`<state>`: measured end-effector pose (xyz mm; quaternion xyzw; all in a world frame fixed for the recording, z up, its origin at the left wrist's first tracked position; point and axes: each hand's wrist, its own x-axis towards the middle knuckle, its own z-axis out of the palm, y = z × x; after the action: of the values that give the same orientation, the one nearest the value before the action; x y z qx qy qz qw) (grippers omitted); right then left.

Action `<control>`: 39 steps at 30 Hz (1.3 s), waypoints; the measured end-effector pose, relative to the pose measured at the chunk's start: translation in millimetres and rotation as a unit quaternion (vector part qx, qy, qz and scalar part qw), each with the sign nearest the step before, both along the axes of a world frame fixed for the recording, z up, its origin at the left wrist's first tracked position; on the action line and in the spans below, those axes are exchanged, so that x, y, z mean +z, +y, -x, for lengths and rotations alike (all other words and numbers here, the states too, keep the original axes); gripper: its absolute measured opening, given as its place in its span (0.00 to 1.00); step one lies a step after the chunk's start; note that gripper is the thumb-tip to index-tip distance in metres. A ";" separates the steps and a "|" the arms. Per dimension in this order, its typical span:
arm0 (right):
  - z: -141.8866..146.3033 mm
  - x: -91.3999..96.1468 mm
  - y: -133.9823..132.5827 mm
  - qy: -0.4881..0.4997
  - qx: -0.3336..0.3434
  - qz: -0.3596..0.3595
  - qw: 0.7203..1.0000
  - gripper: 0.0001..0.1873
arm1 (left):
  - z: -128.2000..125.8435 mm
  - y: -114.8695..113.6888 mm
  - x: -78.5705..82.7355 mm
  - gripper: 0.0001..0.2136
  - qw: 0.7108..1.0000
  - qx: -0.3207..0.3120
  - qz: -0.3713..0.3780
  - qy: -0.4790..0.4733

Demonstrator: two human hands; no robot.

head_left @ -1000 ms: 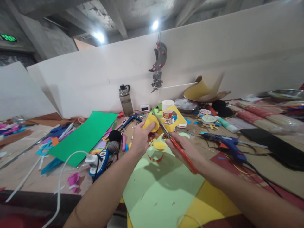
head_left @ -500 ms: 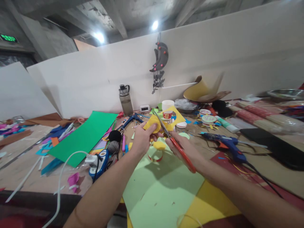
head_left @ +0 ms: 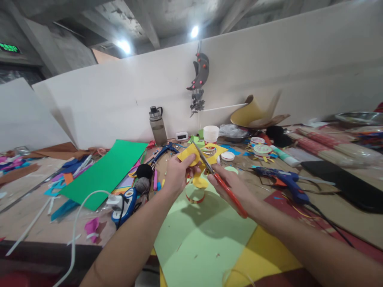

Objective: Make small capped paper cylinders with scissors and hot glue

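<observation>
My left hand (head_left: pixel 179 170) is closed on a piece of yellow felt (head_left: pixel 188 153), pinching it under the thumb. In my right hand (head_left: pixel 229 183) is a pair of scissors (head_left: pixel 229 194) with red handles, its blades pointing up and left against the felt's right side. More yellow felt with a round hole (head_left: pixel 220 150) spreads behind the blades. Below my hands, a small yellow piece (head_left: pixel 200 182) sits over a red-edged ring (head_left: pixel 195 196) on a light green sheet (head_left: pixel 203 235). My right fingertips are partly hidden.
A green sheet (head_left: pixel 104 173), a blue power strip (head_left: pixel 125 209) and a black yarn ball (head_left: pixel 144 171) lie to the left. A bottle (head_left: pixel 158 126) stands at the back. On the right are a blue glue gun (head_left: pixel 283 179) and several round decorated lids (head_left: pixel 262 150).
The yellow felt has turned and flattened in my left hand, and its holed part has dropped lower behind the scissors. My right hand has barely moved.
</observation>
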<state>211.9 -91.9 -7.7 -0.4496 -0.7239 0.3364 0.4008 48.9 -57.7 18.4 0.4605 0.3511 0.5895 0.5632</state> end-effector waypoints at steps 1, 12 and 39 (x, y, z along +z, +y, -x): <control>-0.2 -0.5 0.5 -0.003 0.001 -0.001 1.000 0.18 | 0.0 -0.1 -0.1 0.17 1.000 0.002 -0.001 0.002; 1.1 -4.1 1.8 -0.020 -0.007 -0.011 1.000 0.19 | -1.5 0.5 3.0 0.17 1.000 0.012 -0.010 0.003; -2.3 -4.0 3.2 -0.009 0.006 -0.003 1.000 0.20 | 0.9 0.6 2.9 0.18 1.000 0.023 0.000 0.008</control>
<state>214.2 -88.8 -11.7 -0.4471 -0.7309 0.3325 0.3941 48.0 -57.1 21.3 0.4570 0.3659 0.5986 0.5467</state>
